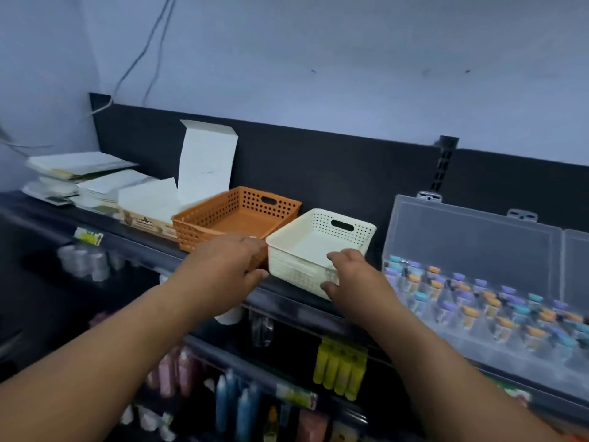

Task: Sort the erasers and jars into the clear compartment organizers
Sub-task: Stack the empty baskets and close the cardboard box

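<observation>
While both your hands sit at the white basket [296,272], the task's thing lies to their right: the clear organizer [471,247], lid propped up, its long axis running along the shelf [287,291]. You have 1 organizer in full view, the edge of a 2nd organizer [577,266] at the far right, and 2 baskets, the orange basket [204,228] and the white one. Your right hand [353,279] is nearer the organizer, near its left end. It pinches the white basket's front wall, fingers over the rim, thumb outside. Your left hand [223,266] curls at that basket's left corner; whether it grips is too blurred to tell. Colour-capped jars [470,314] fill the organizer, too many to count; 0 erasers are recognisable.
</observation>
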A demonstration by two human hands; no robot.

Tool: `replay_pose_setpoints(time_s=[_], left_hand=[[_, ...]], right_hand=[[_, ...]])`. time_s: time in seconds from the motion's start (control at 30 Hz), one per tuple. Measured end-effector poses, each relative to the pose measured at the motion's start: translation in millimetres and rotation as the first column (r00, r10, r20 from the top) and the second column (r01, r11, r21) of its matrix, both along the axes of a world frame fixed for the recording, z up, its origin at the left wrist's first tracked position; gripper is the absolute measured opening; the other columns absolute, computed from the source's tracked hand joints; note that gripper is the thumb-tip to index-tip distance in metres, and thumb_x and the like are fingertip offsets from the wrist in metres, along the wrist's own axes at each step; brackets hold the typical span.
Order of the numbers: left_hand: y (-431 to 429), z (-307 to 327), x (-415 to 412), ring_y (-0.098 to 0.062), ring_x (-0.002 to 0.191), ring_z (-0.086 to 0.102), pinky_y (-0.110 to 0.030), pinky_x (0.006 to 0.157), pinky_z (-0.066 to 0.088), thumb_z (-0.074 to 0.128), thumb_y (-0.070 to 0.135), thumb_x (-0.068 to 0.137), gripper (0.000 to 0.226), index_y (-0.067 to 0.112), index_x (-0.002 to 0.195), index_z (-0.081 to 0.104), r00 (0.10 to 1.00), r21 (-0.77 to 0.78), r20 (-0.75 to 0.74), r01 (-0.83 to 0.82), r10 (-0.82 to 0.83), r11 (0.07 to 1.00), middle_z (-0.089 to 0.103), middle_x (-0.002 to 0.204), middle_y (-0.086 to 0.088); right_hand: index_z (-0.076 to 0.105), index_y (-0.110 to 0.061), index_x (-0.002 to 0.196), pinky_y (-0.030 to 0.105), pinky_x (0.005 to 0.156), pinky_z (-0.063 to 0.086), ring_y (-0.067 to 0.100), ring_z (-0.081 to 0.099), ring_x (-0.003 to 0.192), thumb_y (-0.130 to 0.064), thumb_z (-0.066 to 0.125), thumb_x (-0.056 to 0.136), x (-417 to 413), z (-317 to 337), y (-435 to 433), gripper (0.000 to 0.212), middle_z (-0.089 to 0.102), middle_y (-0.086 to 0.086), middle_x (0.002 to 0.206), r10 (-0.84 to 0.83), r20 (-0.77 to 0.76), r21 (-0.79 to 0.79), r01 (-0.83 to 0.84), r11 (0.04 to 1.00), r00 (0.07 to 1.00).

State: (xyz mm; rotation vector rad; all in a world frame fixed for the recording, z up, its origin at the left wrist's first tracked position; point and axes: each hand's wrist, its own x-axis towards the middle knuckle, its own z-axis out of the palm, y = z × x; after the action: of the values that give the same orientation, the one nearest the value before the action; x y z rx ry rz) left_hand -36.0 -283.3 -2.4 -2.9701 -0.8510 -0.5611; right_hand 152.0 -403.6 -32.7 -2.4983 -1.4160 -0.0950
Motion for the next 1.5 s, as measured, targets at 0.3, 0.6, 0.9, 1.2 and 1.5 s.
replay_pose_setpoints(time_s=[0.3, 0.6, 0.9, 1.2, 1.5], left_hand=[[86, -4, -5, -0.016, 0.122, 0.046, -0.036, 0.1, 0.042, 0.05, 0.048, 0.092, 0.052, 0.024, 0.138, 0.042, 0.996, -0.038, 0.001, 0.085, -0.085, 0.996, 0.047, 0.137, 0.004], [103, 21, 19, -0.016, 0.133, 0.038, -0.034, 0.102, 0.036, 0.054, 0.043, 0.092, 0.069, 0.032, 0.149, 0.017, 0.962, -0.027, 0.215, 0.176, -0.167, 0.984, 0.038, 0.147, 0.004], [148, 37, -1, -0.02, 0.115, 0.052, -0.035, 0.092, 0.042, 0.053, 0.034, 0.093, 0.042, 0.028, 0.135, 0.048, 0.944, 0.041, 0.33, -0.035, 0.019, 0.999, 0.055, 0.128, 0.0], [204, 24, -6, -0.021, 0.113, 0.054, -0.035, 0.093, 0.043, 0.048, 0.035, 0.097, 0.037, 0.021, 0.13, 0.055, 0.963, -0.059, 0.259, -0.065, 0.078, 0.996, 0.06, 0.124, -0.003], [270, -7, -13, -0.017, 0.104, 0.056, -0.031, 0.084, 0.043, 0.036, 0.045, 0.098, 0.033, 0.03, 0.116, 0.059, 0.998, -0.094, 0.03, 0.064, -0.061, 0.994, 0.062, 0.111, 0.003]], right_hand=[[0.048, -0.016, 0.09, 0.035, 0.063, 0.044, 0.034, 0.061, 0.082, -0.023, 0.045, 0.095, 6, -17, 56, 0.009, 0.064, 0.01, 0.092, -0.2, 0.097, 0.008, 0.2, 0.98, 0.975], [0.047, -0.02, 0.087, 0.033, 0.062, 0.038, 0.03, 0.053, 0.077, -0.029, 0.046, 0.098, -14, 50, 46, 0.014, 0.058, 0.003, 0.087, -0.203, 0.222, 0.222, 0.154, 0.963, 0.954], [0.049, -0.018, 0.087, 0.035, 0.061, 0.043, 0.023, 0.052, 0.071, -0.031, 0.045, 0.097, -32, 67, 108, 0.017, 0.056, -0.002, 0.08, 0.053, 0.232, 0.301, -0.124, 0.946, 0.971], [0.049, -0.02, 0.09, 0.034, 0.062, 0.044, 0.022, 0.054, 0.075, -0.031, 0.045, 0.099, -40, 45, 167, 0.014, 0.058, -0.003, 0.088, 0.064, 0.191, 0.229, -0.107, 0.968, 0.98], [0.052, -0.02, 0.093, 0.033, 0.067, 0.044, 0.024, 0.058, 0.087, -0.034, 0.047, 0.097, -59, 13, 208, 0.015, 0.06, -0.002, 0.096, -0.059, 0.128, 0.106, 0.046, 0.993, 0.99]])
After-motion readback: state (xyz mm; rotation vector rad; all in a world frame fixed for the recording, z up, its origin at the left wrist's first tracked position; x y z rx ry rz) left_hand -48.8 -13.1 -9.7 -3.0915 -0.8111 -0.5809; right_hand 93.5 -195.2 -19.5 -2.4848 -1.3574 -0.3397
